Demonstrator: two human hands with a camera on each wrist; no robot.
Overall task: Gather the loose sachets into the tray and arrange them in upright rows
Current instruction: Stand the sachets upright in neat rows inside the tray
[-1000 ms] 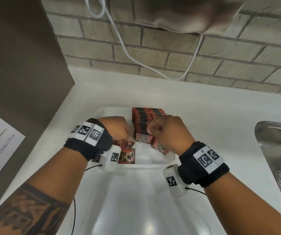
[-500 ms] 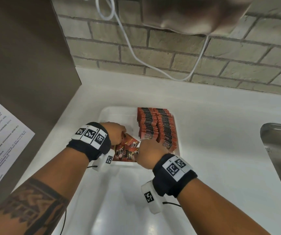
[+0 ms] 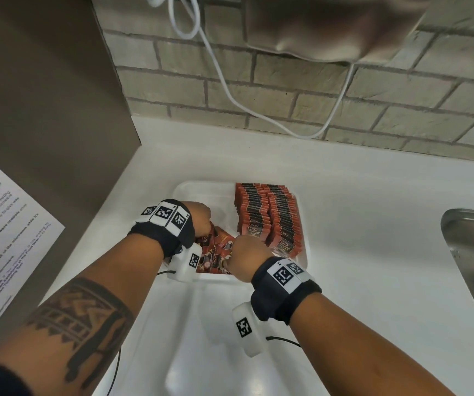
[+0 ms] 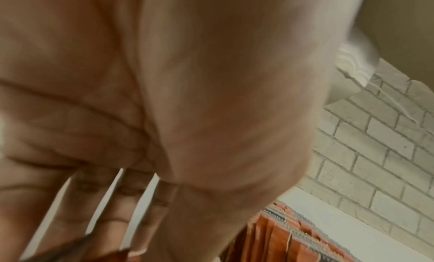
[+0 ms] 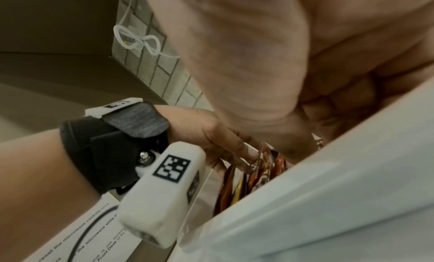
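two upright rows of sachets in one white tray on desk, left hand and right hand each grip loose sachets, count unclear

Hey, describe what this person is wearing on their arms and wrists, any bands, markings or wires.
Both forearms are bare, no sleeves. Each wrist carries a black fabric band topped with white tiles printed with black square codes. Under each wrist hangs a white rounded camera housing with its own code, trailing a thin black cable. The left forearm bears a dark geometric tattoo.
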